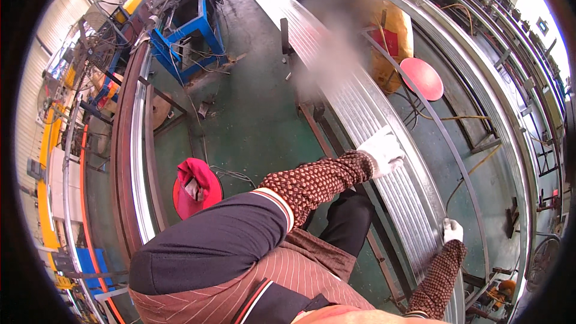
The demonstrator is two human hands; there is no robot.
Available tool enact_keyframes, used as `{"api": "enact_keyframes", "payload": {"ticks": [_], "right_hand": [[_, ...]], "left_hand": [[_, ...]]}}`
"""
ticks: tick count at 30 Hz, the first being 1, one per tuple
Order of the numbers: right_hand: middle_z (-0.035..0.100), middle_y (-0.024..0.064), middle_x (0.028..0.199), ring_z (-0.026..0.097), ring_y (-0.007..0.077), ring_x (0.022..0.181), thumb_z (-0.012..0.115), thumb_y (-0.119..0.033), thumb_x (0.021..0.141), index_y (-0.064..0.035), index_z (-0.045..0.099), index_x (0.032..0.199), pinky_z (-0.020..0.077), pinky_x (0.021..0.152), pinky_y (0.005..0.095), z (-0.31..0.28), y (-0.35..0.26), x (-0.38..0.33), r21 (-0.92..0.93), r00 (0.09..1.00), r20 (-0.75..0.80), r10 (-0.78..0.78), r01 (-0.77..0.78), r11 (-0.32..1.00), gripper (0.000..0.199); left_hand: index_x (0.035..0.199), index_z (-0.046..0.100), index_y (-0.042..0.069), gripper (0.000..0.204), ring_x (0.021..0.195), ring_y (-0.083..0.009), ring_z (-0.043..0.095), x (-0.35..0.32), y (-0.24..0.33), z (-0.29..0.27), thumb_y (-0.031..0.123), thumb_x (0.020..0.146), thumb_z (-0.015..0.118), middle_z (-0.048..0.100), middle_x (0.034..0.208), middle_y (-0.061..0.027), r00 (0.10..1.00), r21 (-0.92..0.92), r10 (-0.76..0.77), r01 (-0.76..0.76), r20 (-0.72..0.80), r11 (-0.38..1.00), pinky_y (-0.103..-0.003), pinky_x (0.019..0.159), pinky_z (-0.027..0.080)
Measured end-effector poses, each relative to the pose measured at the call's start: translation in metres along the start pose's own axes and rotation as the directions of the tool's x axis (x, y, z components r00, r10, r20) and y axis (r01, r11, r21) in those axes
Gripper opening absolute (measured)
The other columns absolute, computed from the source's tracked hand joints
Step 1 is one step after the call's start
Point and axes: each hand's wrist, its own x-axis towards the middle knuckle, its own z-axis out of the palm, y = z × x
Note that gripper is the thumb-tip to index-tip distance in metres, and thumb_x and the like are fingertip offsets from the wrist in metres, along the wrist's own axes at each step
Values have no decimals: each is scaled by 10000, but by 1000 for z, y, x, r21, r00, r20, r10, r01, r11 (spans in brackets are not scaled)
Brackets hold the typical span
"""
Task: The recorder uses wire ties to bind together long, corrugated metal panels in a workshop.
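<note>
Long silvery metal profiles (398, 187) lie side by side on a rack, running from the far middle toward the near right. My left hand (384, 151), in a white glove, reaches across them with its fingers bent around the outer profile. Nearer to me, my gloved right hand (452, 230) is closed at the right edge of the same profile, its fingertips partly hidden. Patterned brown sleeves cover both forearms. A blurred grey smear hides part of the far profiles.
Left of me stand a red-seated stool (195, 189) and a rack of long bars (124, 162). A round pink stool seat (422, 79) is beyond the profiles, near a yellow container (389, 72). A blue machine frame (195, 39) stands far left. A curved grey strip (451, 138) crosses the right side.
</note>
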Motion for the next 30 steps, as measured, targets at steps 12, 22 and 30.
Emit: {"api": "enact_keyframes", "payload": {"ticks": [12, 22, 30], "right_hand": [[760, 194, 1030, 730, 338, 977, 763, -236, 931, -16, 726, 1118, 541, 895, 400, 18, -141, 22, -254, 990, 45, -136, 143, 957, 292], [715, 150, 981, 669, 374, 961, 745, -412, 921, -120, 743, 1071, 516, 878, 482, 28, -123, -23, -346, 811, -95, -577, 517, 783, 329], [711, 279, 1105, 666, 435, 1117, 496, -772, 947, 3, 710, 1163, 493, 979, 466, 51, -106, 5, -245, 992, 124, 0, 30, 969, 833]], "left_hand": [[1011, 745, 115, 229, 1067, -210, 616, -2, 1, -9, 311, 932, 656, 705, 971, -37, 998, 25, 6, -5, -58, 1000, -420, 1122, 345], [1029, 741, 122, 213, 1137, -256, 617, -4, 4, -11, 288, 931, 652, 721, 1076, -48, 997, -29, -41, 39, -67, 999, -468, 1181, 298], [1066, 717, 125, 245, 1100, -233, 612, -3, 4, -17, 304, 902, 684, 693, 1009, -41, 996, -6, -58, 58, 75, 998, -477, 1165, 300]]}}
